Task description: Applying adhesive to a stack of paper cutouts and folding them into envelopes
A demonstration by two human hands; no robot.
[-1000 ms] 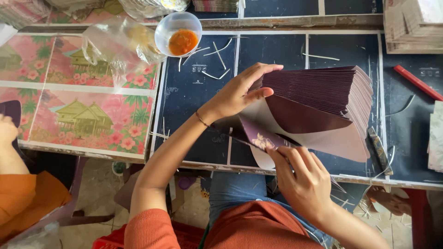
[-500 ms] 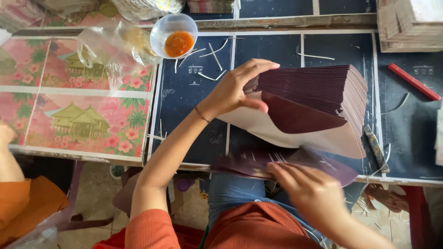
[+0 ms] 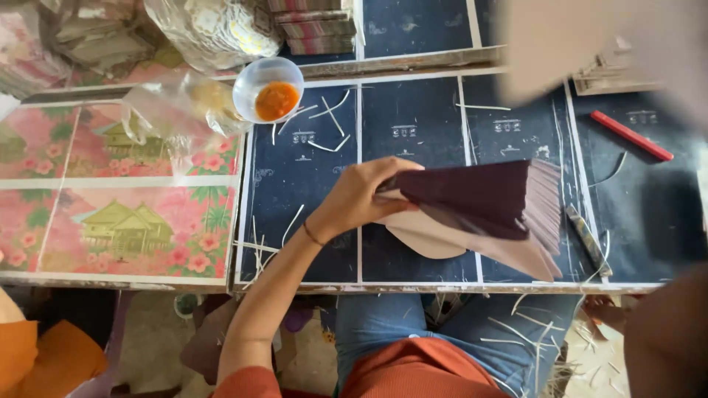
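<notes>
My left hand (image 3: 354, 203) grips the stack of dark maroon envelopes (image 3: 479, 199) at its 9 o'clock end, fingers (image 3: 394, 168) curled tight over the top edge. The stack sits mid-desk (image 3: 310, 177), long axis running 9 to 3 o'clock, its fanned edges pointing toward 3, tan flaps spilling out toward 5. My right hand is a blur at the frame's right edge; I cannot tell how its fingers stand. The bowl of orange paste (image 3: 269, 88) stands at 11 o'clock.

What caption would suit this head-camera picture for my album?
Left hand pressing a fanned stack of dark maroon paper envelopes on a dark blue tabletop, beside a clear plastic cup of orange paste.
</notes>
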